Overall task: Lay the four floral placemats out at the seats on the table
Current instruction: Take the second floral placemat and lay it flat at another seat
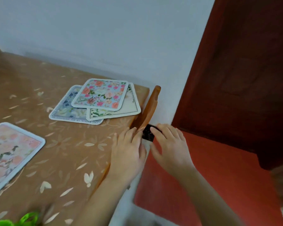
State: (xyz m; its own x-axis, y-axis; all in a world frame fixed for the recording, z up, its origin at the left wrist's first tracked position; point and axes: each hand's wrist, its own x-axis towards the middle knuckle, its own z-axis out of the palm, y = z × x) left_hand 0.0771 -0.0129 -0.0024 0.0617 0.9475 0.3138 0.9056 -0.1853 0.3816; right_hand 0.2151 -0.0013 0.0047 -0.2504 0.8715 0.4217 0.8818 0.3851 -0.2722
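Table (59, 141): covered in tan leaf-print cloth; fills left half of view, far edge against pale wall.
Pink placemat (11, 154): lying flat alone at 9 o'clock, near table's near-left edge; looks placed at a seat.
Stack: three placemats overlapping at 12 o'clock near far right corner, not yet spread.
Top of stack: blue rose-print placemat (100, 94), resting across the other two.
Under left: blue-and-white placemat (64, 110), partly covered.
Under right: cream green-bordered placemat (131, 106), partly covered.
Left hand (129, 150): at 4 o'clock on table's right edge, fingers extended flat, holding nothing.
Right hand (168, 145): just off the edge beside left hand, fingers spread and loose, touching a small black object (148, 134); firm grasp or not, cannot tell.
Chair back (149, 108): orange wood, leaning at table's right edge, just beyond both hands.
Green item (15, 221): blurred at 7 o'clock, unidentifiable.
Progress: one of four apparently laid; three left to distribute.
Current step, judged: hands busy at chair side, away from stack.
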